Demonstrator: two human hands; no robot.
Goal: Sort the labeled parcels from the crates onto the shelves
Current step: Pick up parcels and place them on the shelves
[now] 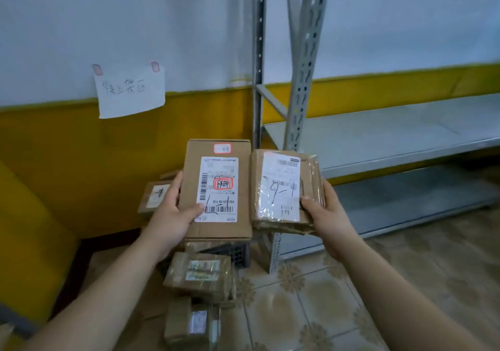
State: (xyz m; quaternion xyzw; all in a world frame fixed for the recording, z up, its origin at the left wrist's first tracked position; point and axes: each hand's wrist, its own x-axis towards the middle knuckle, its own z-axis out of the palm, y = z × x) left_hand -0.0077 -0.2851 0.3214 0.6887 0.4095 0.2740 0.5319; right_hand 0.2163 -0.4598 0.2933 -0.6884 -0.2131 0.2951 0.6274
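We record the left hand (pixel 173 212) gripping a labelled cardboard box (pixel 216 188) and the right hand (pixel 324 210) a taped parcel (pixel 284 191), both held centre-frame, further parcels (pixel 200 275) lying at 6 o'clock, none seen on the shelves (pixel 392 134) at 3 o'clock: we judge sorting barely begun.

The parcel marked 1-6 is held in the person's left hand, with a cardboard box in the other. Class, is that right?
No: the head view shows the right hand holding the parcel marked 1-6; the left hand holds the cardboard box.
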